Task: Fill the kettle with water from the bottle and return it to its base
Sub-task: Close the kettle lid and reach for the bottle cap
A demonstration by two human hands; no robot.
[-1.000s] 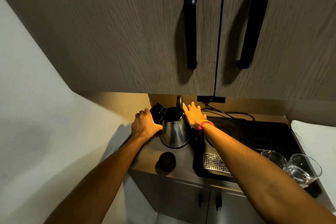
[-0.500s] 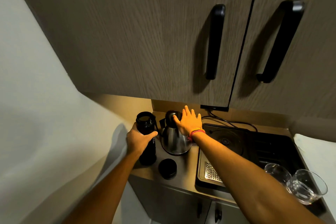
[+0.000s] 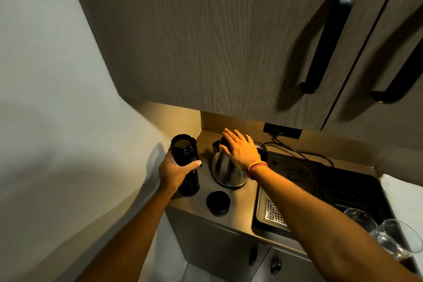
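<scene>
Down on a narrow brown countertop (image 3: 238,215), beneath grey wood-grain wall cupboards (image 3: 229,41) with long black handles, a person's two bare arms reached forward. Their left hand (image 3: 175,170) was wrapped firmly around the middle of a tall black cylindrical bottle (image 3: 186,162), which stood upright on the counter near the left wall. Its mouth was uncapped, and the inside looked dark, so any water level could not be told. A round black cap (image 3: 218,203) lay on the counter just in front, between bottle and counter edge. Right beside the bottle stood a shiny stainless-steel kettle (image 3: 225,170) with a black rim at its foot; whether a separate base lay beneath could not be told. The right hand (image 3: 241,152), wearing red and yellow wristbands (image 3: 256,167), lay flat across the kettle's top with fingers spread and loosely curved, pressing rather than gripping. To the right sat a black tray (image 3: 343,192) with a perforated metal grille (image 3: 273,213), and two clear drinking glasses (image 3: 386,236) lay at the far right, apparently empty.
</scene>
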